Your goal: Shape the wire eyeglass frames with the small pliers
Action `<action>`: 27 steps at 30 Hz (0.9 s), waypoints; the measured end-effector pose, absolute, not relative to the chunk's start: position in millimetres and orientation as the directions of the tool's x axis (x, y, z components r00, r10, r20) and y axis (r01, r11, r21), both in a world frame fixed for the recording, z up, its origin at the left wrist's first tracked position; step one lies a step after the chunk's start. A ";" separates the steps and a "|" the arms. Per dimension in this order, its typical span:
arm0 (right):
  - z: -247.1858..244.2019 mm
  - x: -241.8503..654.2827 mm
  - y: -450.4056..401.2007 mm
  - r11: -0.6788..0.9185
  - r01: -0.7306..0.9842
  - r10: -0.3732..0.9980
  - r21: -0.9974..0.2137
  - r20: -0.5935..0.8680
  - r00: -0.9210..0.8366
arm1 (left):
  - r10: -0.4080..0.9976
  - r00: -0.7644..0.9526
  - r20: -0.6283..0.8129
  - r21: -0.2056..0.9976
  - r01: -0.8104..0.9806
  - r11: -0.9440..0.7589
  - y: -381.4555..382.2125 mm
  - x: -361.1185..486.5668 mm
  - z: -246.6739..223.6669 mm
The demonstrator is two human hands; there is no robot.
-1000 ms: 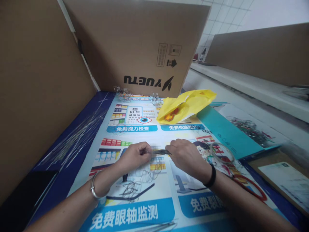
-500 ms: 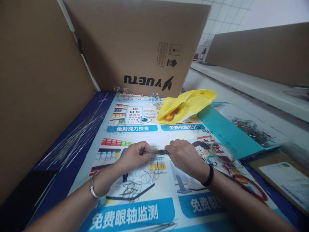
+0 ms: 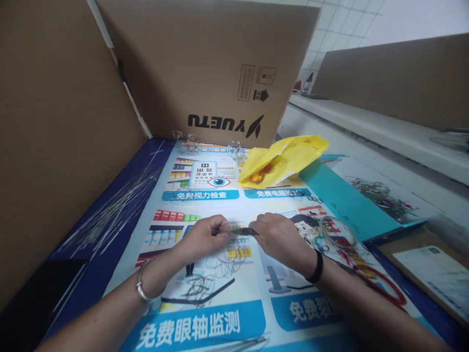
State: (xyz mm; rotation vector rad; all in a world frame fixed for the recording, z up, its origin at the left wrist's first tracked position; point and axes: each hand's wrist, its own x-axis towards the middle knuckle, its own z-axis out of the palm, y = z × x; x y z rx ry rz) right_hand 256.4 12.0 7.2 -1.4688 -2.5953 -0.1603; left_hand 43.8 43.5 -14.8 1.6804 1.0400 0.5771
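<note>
My right hand (image 3: 276, 239) is closed around a pair of pliers (image 3: 244, 231), whose dark jaws point left. Pinched between the thumb and fingers of my left hand (image 3: 205, 237) is a thin wire piece (image 3: 227, 231), and its end meets the tips of the pliers. The exact shape of that piece is too small to make out. Below the hands, a loose tangle of thin wire (image 3: 200, 288) lies on the printed poster (image 3: 256, 278). More fine wire loops (image 3: 229, 264) spread just under the pliers.
Straight wires (image 3: 113, 205) lie on the blue surface at left. A yellow bag (image 3: 282, 159) sits beyond my hands. At right are wire coils (image 3: 337, 232), a red ring (image 3: 381, 283) and a teal box (image 3: 340, 195) beside wire scraps (image 3: 381, 195). Cardboard panels (image 3: 205, 63) stand behind.
The pliers have turned slightly in my right hand, and a bit of yellow handle now shows by the fingers. Both hands stay almost in place.
</note>
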 end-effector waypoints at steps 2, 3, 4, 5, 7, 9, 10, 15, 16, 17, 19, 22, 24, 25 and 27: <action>6.8 256.4 12.1 0.508 0.861 0.847 -0.003 0.183 -0.499 | 0.851 0.512 -0.119 0.922 0.375 -0.096 44.2 43.6 -15.0; 6.4 256.5 12.2 0.504 0.864 0.851 -0.013 0.181 -0.494 | 0.849 0.513 -0.128 0.920 0.380 -0.091 44.6 43.5 -15.2; 5.8 256.6 12.4 0.499 0.866 0.855 -0.023 0.178 -0.487 | 0.847 0.513 -0.137 0.920 0.383 -0.083 44.9 43.5 -15.1; 5.1 256.6 12.6 0.493 0.870 0.859 -0.030 0.175 -0.481 | 0.846 0.513 -0.144 0.920 0.384 -0.076 45.2 43.3 -14.9; 3.6 256.2 12.9 0.483 0.875 0.867 -0.041 0.166 -0.471 | 0.845 0.514 -0.150 0.923 0.380 -0.067 45.4 43.1 -13.6; 1.7 255.6 13.0 0.477 0.878 0.871 -0.051 0.161 -0.464 | 0.844 0.516 -0.146 0.921 0.381 -0.074 45.1 43.0 -11.7; 0.6 255.2 13.0 0.474 0.879 0.873 -0.058 0.161 -0.461 | 0.845 0.515 -0.142 0.919 0.386 -0.081 44.9 42.9 -10.9; -5.5 253.0 13.5 0.443 0.890 0.889 -0.109 0.180 -0.421 | 0.852 0.510 -0.119 0.924 0.371 -0.093 44.3 42.5 -11.9; -6.6 252.5 13.7 0.439 0.890 0.892 -0.121 0.182 -0.415 | 0.851 0.512 -0.118 0.927 0.364 -0.090 44.4 42.4 -12.8; -7.5 251.9 13.9 0.435 0.891 0.894 -0.131 0.183 -0.410 | 0.850 0.513 -0.117 0.929 0.359 -0.089 44.7 42.3 -13.6; -8.9 250.9 14.3 0.431 0.890 0.897 -0.150 0.182 -0.403 | 0.848 0.517 -0.114 0.931 0.353 -0.090 45.4 42.3 -14.7; -9.9 250.4 14.6 0.424 0.890 0.900 -0.166 0.185 -0.395 | 0.845 0.525 -0.106 0.935 0.341 -0.095 46.3 42.1 -14.5; -10.4 250.7 14.7 0.426 0.889 0.899 -0.169 0.192 -0.394 | 0.845 0.526 -0.096 0.937 0.333 -0.101 46.5 41.6 -13.6; -10.7 250.9 14.7 0.429 0.887 0.896 -0.169 0.199 -0.396 | 0.846 0.526 -0.089 0.937 0.332 -0.108 46.4 41.3 -13.2; -11.6 251.5 14.8 0.436 0.885 0.892 -0.163 0.211 -0.400 | 0.847 0.526 -0.075 0.932 0.338 -0.128 46.1 40.7 -12.4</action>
